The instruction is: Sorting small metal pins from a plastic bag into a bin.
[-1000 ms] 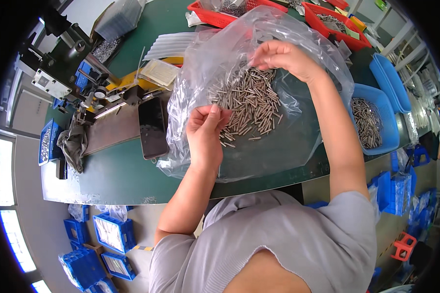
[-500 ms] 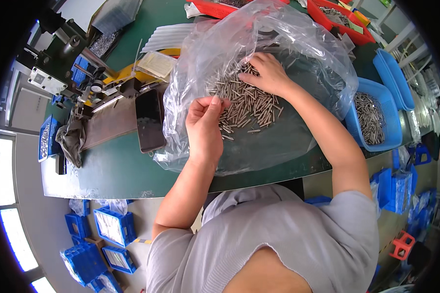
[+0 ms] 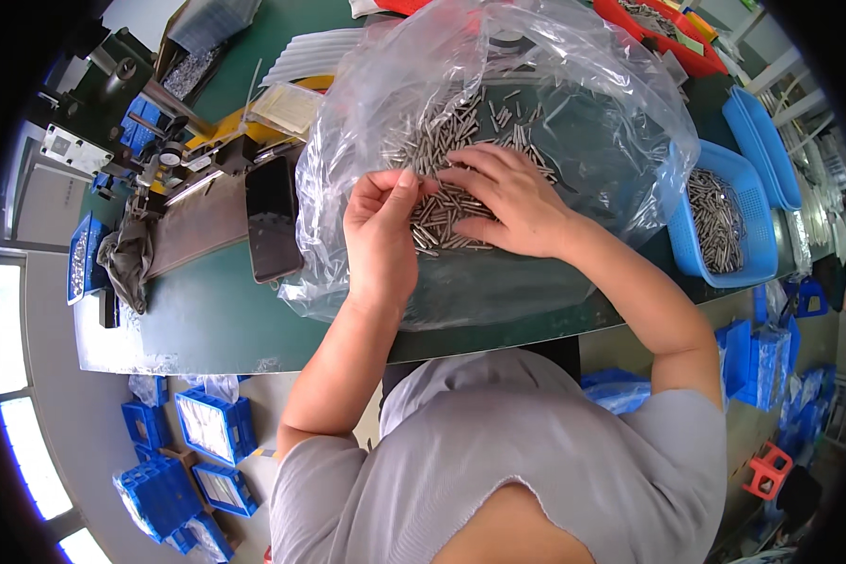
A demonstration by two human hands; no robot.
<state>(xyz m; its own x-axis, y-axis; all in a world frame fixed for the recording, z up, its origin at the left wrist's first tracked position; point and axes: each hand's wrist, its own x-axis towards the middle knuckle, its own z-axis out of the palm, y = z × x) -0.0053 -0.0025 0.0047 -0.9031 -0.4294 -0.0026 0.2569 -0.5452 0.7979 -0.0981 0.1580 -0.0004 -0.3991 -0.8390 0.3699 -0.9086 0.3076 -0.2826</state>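
A heap of small metal pins (image 3: 442,209) lies on a clear plastic bag (image 3: 536,291) spread over the green table. My right hand (image 3: 515,202) rests palm down over the heap, fingers spread and touching the pins. At the heap's left edge my left hand (image 3: 383,221) is closed, thumb against the bent fingers; what it pinches, if anything, is too small to make out. Some loose pins (image 3: 503,115) are scattered just beyond my right hand.
A blue basket of metal pins (image 3: 719,226) stands at the right, beside stacked blue trays (image 3: 761,146). To the left lie a black phone (image 3: 273,221) and a metal bench fixture (image 3: 174,155). A red bin (image 3: 667,38) is at the far right.
My right hand has come nearer across the heap, dragging pins and leaving some scattered behind it. My left hand stays closed at the left edge.
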